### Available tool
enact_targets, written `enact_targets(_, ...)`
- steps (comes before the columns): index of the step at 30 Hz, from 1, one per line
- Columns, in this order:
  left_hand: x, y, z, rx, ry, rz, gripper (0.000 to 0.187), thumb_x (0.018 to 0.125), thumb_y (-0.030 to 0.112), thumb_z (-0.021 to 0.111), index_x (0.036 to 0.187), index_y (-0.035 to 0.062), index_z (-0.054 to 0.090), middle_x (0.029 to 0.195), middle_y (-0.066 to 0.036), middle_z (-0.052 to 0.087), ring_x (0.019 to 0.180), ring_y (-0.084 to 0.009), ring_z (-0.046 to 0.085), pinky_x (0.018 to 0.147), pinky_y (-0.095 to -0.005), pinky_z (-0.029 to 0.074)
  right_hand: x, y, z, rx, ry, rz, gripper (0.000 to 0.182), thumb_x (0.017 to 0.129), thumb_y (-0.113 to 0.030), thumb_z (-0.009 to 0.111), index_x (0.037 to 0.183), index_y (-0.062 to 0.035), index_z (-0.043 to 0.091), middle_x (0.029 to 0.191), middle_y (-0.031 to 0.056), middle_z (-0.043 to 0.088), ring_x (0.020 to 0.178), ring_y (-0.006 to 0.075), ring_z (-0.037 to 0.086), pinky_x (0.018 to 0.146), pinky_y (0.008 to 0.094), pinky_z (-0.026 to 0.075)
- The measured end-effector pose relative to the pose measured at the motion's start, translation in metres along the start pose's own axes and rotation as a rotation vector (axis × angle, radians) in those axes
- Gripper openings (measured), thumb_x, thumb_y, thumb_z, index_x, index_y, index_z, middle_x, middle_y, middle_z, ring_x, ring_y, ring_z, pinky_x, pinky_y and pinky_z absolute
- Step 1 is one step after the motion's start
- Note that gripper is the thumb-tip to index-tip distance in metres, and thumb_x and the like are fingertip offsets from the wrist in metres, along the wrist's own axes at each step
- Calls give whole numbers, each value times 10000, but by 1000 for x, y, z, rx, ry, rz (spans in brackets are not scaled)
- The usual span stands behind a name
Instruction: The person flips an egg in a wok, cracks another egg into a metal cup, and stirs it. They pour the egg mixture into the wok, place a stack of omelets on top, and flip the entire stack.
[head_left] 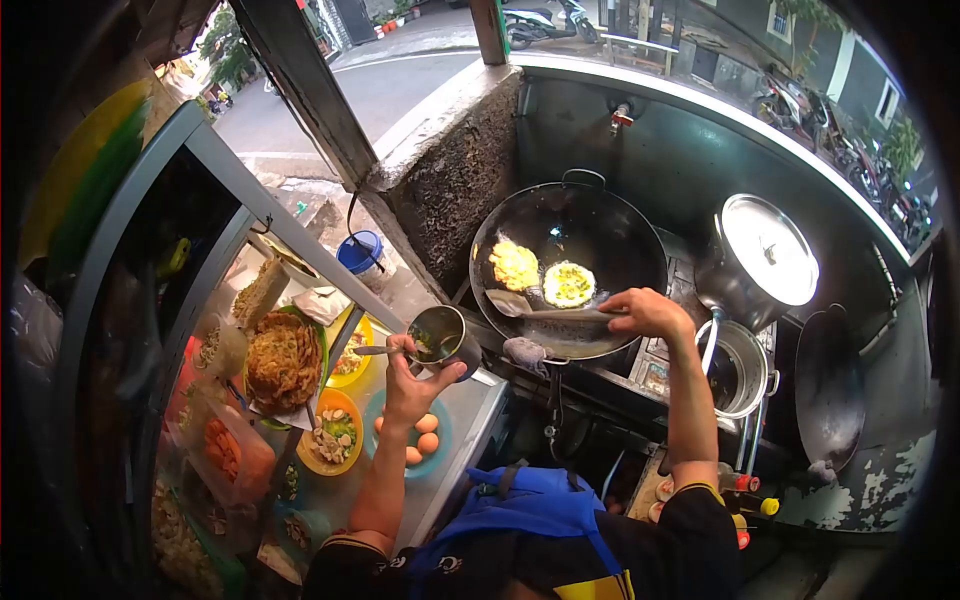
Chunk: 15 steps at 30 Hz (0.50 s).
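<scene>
A metal cup [462, 362] with a spoon in it is held in my left hand [412, 385], just left of the wok. Some greenish contents show inside the cup. My right hand [645, 312] grips the handle of a metal spatula [560, 315], whose blade rests at the left inside of the large black wok [610, 225]. Two egg pieces lie in the wok: a yellow folded one [514, 265] and a round one with green bits [569, 285], close above the spatula. A grey cloth [524, 351] is wrapped on the wok's near handle.
Left stands a glass case with fried patties [284, 362], an orange bowl [330, 465] and eggs [427, 442] on a blue plate. Right are a lidded pot [765, 250], a smaller pot [750, 395], a second wok [830, 385] and bottles [745, 482].
</scene>
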<state>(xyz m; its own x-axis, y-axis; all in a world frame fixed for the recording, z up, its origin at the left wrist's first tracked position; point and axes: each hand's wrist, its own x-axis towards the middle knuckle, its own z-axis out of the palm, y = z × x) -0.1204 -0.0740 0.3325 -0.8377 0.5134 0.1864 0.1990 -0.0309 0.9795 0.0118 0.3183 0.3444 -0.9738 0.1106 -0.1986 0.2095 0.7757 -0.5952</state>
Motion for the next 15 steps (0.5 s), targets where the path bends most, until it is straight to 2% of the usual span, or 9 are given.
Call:
enact_targets(1,0,-1,1,-13,-12,-5,660,749,14,867,1065,109,296,1032,-116,596,897,-149,672,781,-259,562,11,7,11,-3,4,3,424,791,-200,717,1211,-141,718,1113,143,731,1028,332,699,940,402,544)
enact_targets(3,0,-3,4,24,-11,38,653,750,25,873,1058,107,303,1032,-126,612,882,-145,682,779,-261,562,35,13,37,-133,241,31,398,802,-207,714,1193,-134,723,1038,166,738,998,360,700,913,453,558)
enact_targets(5,-1,-6,8,55,-23,83,646,751,36,878,1051,105,309,1032,-135,628,867,-140,691,776,-264,563,59,16,57,-250,327,229,359,810,-167,688,1165,-135,728,986,193,729,938,392,700,860,482,571)
enact_targets(6,-4,-5,9,90,-9,90,644,748,44,882,1046,104,314,1022,-127,618,873,-136,684,770,-264,562,57,13,58,-254,405,238,364,818,-123,644,1171,-154,726,952,211,721,885,398,704,811,489,579)
enact_targets(8,-8,-15,4,292,21,185,655,733,80,903,1036,103,323,991,-98,583,875,-137,663,763,-271,546,47,15,50,-272,433,287,357,821,-116,633,1160,-165,733,938,205,722,882,391,707,804,492,578)
enact_targets(9,-12,-11,6,290,17,186,655,733,80,903,1036,103,323,991,-98,583,875,-137,663,763,-271,546,43,14,48,-285,450,324,353,824,-109,622,1149,-176,740,925,200,724,879,384,709,796,495,577)
enact_targets(11,-20,0,15,-31,30,-22,662,726,102,912,1030,102,325,996,-94,570,888,-147,646,780,-289,523,38,26,42,-371,439,357,337,836,-105,606,1126,-195,754,912,181,730,865,371,716,781,486,582)
enact_targets(12,-21,-5,10,112,7,28,662,728,94,909,1033,104,321,1010,-101,570,887,-154,648,793,-288,508,34,28,37,-420,436,374,323,845,-112,604,1116,-196,758,908,178,731,858,368,718,767,478,584)
enact_targets(15,-24,-14,8,217,-4,89,656,733,81,902,1032,107,319,1002,-97,580,898,-158,655,802,-291,513,27,27,28,-466,454,410,231,890,-148,588,1033,-182,767,869,169,731,835,352,725,727,463,588)
